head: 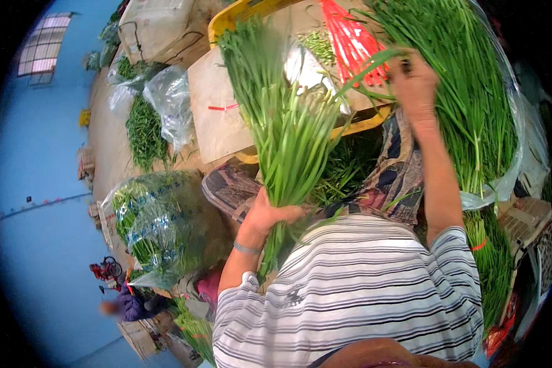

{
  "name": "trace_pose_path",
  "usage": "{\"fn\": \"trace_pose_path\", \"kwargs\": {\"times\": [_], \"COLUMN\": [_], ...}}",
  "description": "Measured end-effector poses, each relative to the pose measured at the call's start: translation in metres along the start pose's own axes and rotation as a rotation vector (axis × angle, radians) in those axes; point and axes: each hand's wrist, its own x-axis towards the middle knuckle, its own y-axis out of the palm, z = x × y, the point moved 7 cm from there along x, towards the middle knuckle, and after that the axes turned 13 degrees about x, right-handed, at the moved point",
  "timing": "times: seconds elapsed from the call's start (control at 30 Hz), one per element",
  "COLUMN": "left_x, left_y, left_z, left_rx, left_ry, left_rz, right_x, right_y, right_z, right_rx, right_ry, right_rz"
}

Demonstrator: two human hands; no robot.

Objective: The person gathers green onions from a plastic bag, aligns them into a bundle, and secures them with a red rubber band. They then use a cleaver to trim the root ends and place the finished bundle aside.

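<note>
My left hand (273,216) is closed around a thick bunch of garlic chives (287,161). The pale stem ends fan out to the right, and the leafy part spreads over a board (220,119). My right hand (414,85), a little blurred, pinches a few loose green leaves (372,64) above the board's right side. Just left of that hand lies a sheaf of red tie strips (352,43). Behind the bunch, a shiny flat object (301,69) is partly covered. Small cut stem pieces (316,46) lie near it.
A large heap of chives (469,101) in clear plastic fills the right. Bundled chives (476,234) with a red band lie below it. Leaf trimmings (349,170) lie between my knees. At left stand a filled plastic bag (161,225) and a foam box (151,27). A person (135,306) sits farther off.
</note>
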Motion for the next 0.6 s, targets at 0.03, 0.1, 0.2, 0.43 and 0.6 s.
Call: {"fn": "trace_pose_path", "kwargs": {"times": [0.03,0.1,0.2,0.43,0.6], "left_x": [-0.005,-0.015,-0.023,-0.019,-0.03], "left_y": [-0.007,-0.018,-0.026,-0.009,-0.01], "left_z": [0.004,0.008,0.006,0.014,0.021], "left_rx": [-0.005,-0.025,-0.015,0.1,0.051], "left_ry": [0.004,-0.016,-0.025,0.024,-0.024], "left_rz": [-0.005,-0.054,-0.045,0.048,-0.048], "right_x": [0.006,0.006,-0.044,-0.079,-0.066], "right_y": [-0.016,-0.027,0.023,0.081,0.058], "right_z": [-0.004,0.007,0.057,0.049,-0.02], "right_rx": [0.093,-0.065,-0.194,0.473,0.366], "right_ry": [0.15,0.202,0.012,0.467,0.351], "right_rz": [-0.051,0.079,0.912,0.782,0.36]}}
